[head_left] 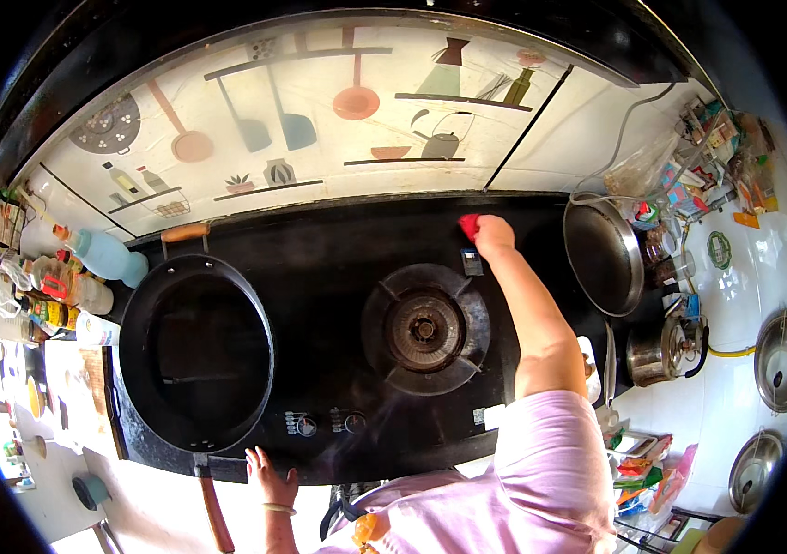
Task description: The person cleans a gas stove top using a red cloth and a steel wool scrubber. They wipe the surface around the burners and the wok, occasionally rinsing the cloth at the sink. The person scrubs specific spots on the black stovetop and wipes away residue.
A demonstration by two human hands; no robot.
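Observation:
My right hand [494, 237] is closed around a red cloth [468, 226] and presses it near the back edge of the black gas cooktop [324, 256]. Just below that hand, a small label bearing writing [472, 262] is stuck on the surface, behind the right burner [425, 331]. My left hand [271, 478] rests at the cooktop's front edge, fingers apart, holding nothing. To its upper left, a large black wok [267, 360] with a wooden handle [215, 512] sits over the left side. Two control knobs [307, 425] lie between the wok and the right burner.
A frying pan [605, 256] stands tilted at the right, with a steel kettle or pot [653, 354] near it. Bottles [106, 255] and jars crowd the left end. Packets and jars [660, 242] fill the right corner. A tiled wall [310, 163] runs behind the cooktop.

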